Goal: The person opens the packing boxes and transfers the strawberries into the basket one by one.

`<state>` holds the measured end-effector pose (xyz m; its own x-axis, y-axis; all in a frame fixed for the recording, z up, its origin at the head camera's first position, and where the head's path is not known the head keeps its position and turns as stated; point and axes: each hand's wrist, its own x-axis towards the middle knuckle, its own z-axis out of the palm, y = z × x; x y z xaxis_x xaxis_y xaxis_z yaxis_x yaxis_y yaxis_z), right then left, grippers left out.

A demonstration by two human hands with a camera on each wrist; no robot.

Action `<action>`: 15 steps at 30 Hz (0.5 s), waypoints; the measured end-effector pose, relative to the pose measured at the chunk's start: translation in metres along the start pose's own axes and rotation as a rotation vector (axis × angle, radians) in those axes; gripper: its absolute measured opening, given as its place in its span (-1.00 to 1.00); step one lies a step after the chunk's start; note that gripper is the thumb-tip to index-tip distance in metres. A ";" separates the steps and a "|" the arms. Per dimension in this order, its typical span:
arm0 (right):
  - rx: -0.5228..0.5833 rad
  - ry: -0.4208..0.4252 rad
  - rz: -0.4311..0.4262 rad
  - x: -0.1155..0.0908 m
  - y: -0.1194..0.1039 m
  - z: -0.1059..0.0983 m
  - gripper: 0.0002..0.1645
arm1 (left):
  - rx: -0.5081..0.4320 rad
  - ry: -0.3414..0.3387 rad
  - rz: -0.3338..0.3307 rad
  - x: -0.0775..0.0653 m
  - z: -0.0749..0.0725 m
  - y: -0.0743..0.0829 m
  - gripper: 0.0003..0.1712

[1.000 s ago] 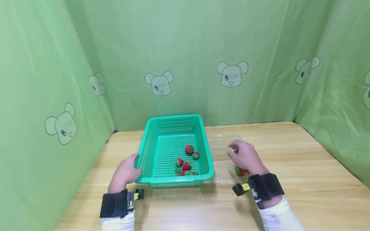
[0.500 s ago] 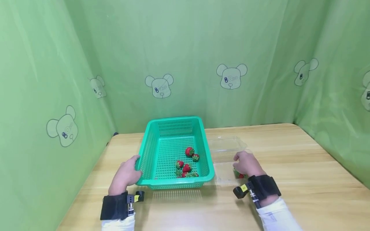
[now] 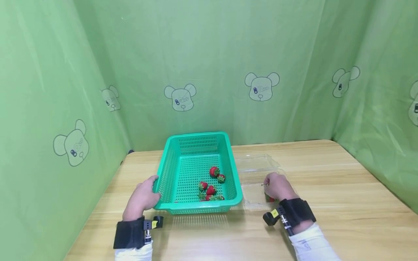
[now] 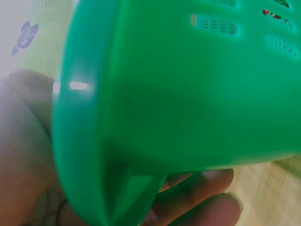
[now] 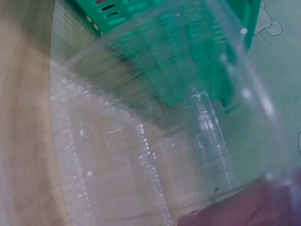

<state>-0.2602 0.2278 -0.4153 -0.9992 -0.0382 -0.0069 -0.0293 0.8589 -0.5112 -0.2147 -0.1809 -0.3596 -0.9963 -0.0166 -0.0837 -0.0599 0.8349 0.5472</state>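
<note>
My left hand (image 3: 142, 195) grips the near left corner of the green plastic basket (image 3: 197, 204), with fingers below the rim in the left wrist view. Several red strawberries (image 3: 210, 190) with green leaves lie in the basket's right and near part. Over the clear plastic box (image 3: 254, 194), my right hand (image 3: 279, 186) is lowered with curled fingers. A thin stalk sticks out at its fingertips, apparently from a strawberry hidden by the hand. Another red strawberry (image 3: 269, 198) shows below the hand in the box. The right wrist view shows the transparent box wall (image 5: 155, 179) and a fingertip.
The box's clear lid (image 3: 254, 162) lies folded back behind it, close to the basket's right side. Everything stands on a wooden table (image 3: 202, 239). A green curtain (image 3: 215, 54) with bear faces rises behind and at both sides.
My right hand has come down and slightly right into the clear box, and its fingers have closed further. My left hand keeps its hold on the basket, which stays in place.
</note>
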 end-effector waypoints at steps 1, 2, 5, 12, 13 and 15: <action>0.004 0.004 -0.007 0.000 -0.001 -0.001 -0.78 | 0.000 0.000 0.001 0.000 0.000 0.000 -0.27; 0.006 0.009 -0.011 0.000 -0.002 -0.002 -0.79 | 0.001 0.001 0.001 0.000 0.000 0.000 -0.27; 0.012 0.021 -0.017 -0.001 -0.005 -0.005 -0.79 | 0.003 0.001 0.000 0.001 0.000 0.000 -0.27; 0.020 0.045 -0.022 -0.002 -0.011 -0.009 -0.81 | 0.010 -0.004 -0.007 0.001 0.000 0.000 -0.27; 0.017 0.049 -0.024 -0.002 -0.012 -0.010 -0.82 | 0.010 -0.005 -0.009 0.001 0.000 -0.001 -0.27; 0.016 0.053 -0.025 -0.003 -0.014 -0.011 -0.81 | 0.012 -0.006 -0.011 0.001 0.001 -0.001 -0.27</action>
<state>-0.2570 0.2214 -0.3990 -0.9982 -0.0326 0.0513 -0.0547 0.8496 -0.5246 -0.2158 -0.1813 -0.3606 -0.9953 -0.0223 -0.0944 -0.0697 0.8410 0.5365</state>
